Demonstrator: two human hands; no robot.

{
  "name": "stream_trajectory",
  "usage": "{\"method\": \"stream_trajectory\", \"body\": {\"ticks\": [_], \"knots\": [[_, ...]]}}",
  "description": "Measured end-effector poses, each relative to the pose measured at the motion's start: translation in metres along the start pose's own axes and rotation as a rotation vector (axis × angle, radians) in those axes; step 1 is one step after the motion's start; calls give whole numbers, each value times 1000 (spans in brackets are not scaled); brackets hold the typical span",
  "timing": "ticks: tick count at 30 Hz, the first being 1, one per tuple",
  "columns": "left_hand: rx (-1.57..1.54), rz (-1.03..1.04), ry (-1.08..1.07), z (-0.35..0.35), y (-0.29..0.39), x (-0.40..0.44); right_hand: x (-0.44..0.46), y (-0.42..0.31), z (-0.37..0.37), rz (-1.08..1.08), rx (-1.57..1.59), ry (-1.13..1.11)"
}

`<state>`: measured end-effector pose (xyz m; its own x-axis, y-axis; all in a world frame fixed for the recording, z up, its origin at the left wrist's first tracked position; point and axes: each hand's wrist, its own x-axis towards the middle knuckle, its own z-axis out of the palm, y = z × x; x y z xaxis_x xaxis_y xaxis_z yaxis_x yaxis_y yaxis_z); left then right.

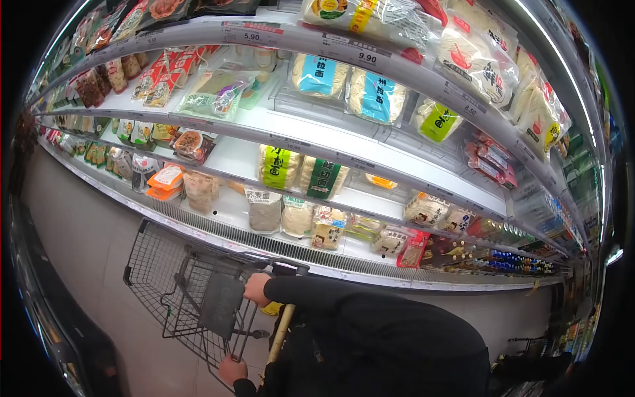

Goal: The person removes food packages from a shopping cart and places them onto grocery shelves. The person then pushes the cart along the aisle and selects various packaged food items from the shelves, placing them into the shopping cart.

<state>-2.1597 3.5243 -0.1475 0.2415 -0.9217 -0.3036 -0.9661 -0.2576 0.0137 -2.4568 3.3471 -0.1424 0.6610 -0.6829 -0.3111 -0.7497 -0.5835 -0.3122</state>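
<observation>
A dark wire shopping cart [221, 304] stands beside the refrigerated shelves, its basket pointing left. My right hand [256, 290], at the end of a black sleeve, is closed round the cart handle on the side nearer the shelves. Lower in the view, my left hand [231, 370] is wrapped round the other side of the handle. Just right of the cart handle, a yellowish pole or strap [281, 334] runs down beside the black clothing. Something yellow [271, 308] shows below my right hand.
Packs of noodles [377, 96] and other bagged food line several shelf tiers, with price labels on the edges. An orange-topped package [165, 180] lies on the lower shelf at left. Pale floor [86, 225] runs along the shelves. A dark fixture [63, 317] curves along the left edge.
</observation>
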Motion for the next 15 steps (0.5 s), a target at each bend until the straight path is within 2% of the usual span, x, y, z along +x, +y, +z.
{"method": "stream_trajectory", "body": {"ticks": [11, 15], "knots": [[38, 54, -9, 42, 34, -83, -108, -3, 28, 15, 13, -26], [-2, 69, -31, 36, 49, -112, -143, -6, 29, -5, 25, -42]]}}
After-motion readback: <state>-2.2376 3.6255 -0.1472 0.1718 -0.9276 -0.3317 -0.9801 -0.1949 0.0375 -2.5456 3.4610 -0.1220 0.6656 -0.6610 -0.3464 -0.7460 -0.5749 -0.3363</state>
